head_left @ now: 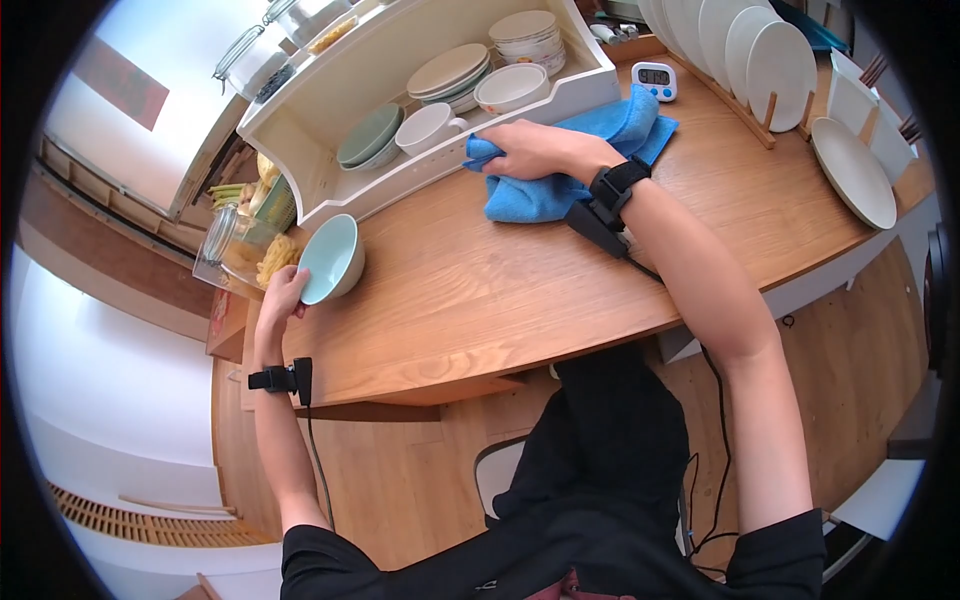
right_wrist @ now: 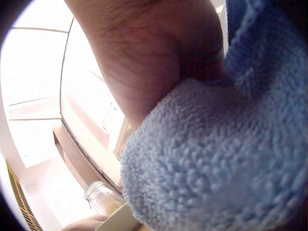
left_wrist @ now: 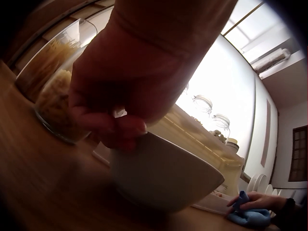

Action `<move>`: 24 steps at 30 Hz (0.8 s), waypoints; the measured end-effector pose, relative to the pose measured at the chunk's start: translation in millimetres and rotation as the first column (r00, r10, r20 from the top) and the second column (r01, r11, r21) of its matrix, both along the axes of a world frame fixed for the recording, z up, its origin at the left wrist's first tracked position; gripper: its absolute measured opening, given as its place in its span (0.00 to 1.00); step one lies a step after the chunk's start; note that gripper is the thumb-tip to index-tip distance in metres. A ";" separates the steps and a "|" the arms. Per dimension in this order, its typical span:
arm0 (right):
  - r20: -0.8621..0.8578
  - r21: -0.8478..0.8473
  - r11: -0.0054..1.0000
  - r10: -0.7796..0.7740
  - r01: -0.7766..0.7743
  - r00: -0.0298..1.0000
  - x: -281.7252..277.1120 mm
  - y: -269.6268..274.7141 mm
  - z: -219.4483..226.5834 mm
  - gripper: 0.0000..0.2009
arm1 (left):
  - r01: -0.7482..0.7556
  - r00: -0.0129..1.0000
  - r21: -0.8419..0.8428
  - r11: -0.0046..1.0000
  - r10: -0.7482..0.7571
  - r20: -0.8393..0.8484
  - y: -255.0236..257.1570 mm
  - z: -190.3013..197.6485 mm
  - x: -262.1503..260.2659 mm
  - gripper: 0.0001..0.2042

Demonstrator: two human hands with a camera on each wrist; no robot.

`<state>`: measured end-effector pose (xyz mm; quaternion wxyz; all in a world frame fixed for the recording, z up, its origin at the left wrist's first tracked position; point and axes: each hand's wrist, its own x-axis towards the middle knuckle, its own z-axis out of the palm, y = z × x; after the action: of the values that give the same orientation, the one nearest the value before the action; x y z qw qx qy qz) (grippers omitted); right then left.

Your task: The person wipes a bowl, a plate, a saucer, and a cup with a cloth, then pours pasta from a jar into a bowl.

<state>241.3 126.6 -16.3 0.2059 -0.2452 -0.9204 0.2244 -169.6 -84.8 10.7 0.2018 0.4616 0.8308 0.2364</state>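
My left hand [head_left: 284,292] pinches the rim of a pale turquoise bowl [head_left: 335,260], which tilts with its inside toward me near the left end of the table. In the left wrist view, curled fingertips lie over the rim of the bowl [left_wrist: 163,175], its base close over the wood. My right hand [head_left: 535,150] grips a bunched blue cloth [head_left: 535,199] in front of the white shelf. Thick, fluffy cloth [right_wrist: 216,159] fills much of the right wrist view and hides those fingertips.
The white shelf [head_left: 375,193] holds stacked bowls, plates and a white cup [head_left: 427,129]. Glass jars of pasta [head_left: 237,247] stand left of the bowl. Behind the cloth sits a small timer [head_left: 654,80]; a wooden rack of plates [head_left: 780,75] and a leaning plate [head_left: 853,173] are right.
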 end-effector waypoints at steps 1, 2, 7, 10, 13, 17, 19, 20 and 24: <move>0.004 -0.010 1.000 0.001 -0.001 1.000 0.5 -0.9 0.9 0.16 | -0.037 0.999 0.011 0.999 0.037 0.017 0.9 1.5 2.4 0.16; 0.009 -0.021 1.000 0.002 -0.002 1.000 0.9 -1.6 1.7 0.17 | -0.038 0.999 0.010 0.999 0.037 0.017 1.0 2.9 4.6 0.16; 0.002 -0.043 0.999 -0.015 0.015 1.000 0.9 -2.1 1.1 0.16 | -0.058 0.948 0.004 0.998 0.057 -0.315 5.7 9.6 -1.8 0.20; -0.022 -0.035 0.999 -0.004 0.004 1.000 -0.2 1.5 -1.8 0.16 | -0.054 0.897 0.117 0.992 0.099 -0.431 11.0 31.6 21.4 0.20; -0.008 -0.010 1.000 0.004 -0.004 1.000 -0.6 0.5 -0.7 0.17 | -0.001 0.890 0.137 0.991 0.063 -0.451 36.1 49.6 12.8 0.21; 0.006 -0.004 1.000 0.004 -0.004 1.000 -0.7 0.8 0.0 0.17 | 0.057 0.980 0.108 0.993 -0.035 -0.198 82.7 70.7 18.9 0.21; 0.002 -0.007 1.000 0.002 -0.002 1.000 -1.4 0.9 -0.5 0.18 | 0.053 0.998 0.091 0.994 -0.051 -0.031 100.9 73.7 28.2 0.21; -0.003 -0.013 1.000 -0.003 0.003 1.000 -0.5 0.7 0.3 0.18 | 0.058 0.988 0.071 0.996 -0.067 0.136 112.7 75.8 28.4 0.20; 0.027 -0.033 0.999 -0.018 0.019 0.999 -0.6 1.1 2.1 0.19 | 0.032 0.940 0.055 0.998 -0.049 0.338 156.4 68.3 32.5 0.25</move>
<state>240.7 127.7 -14.2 0.1916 -0.2598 -0.9170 0.2342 -137.1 71.6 79.0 0.3353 0.4359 0.7680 0.3283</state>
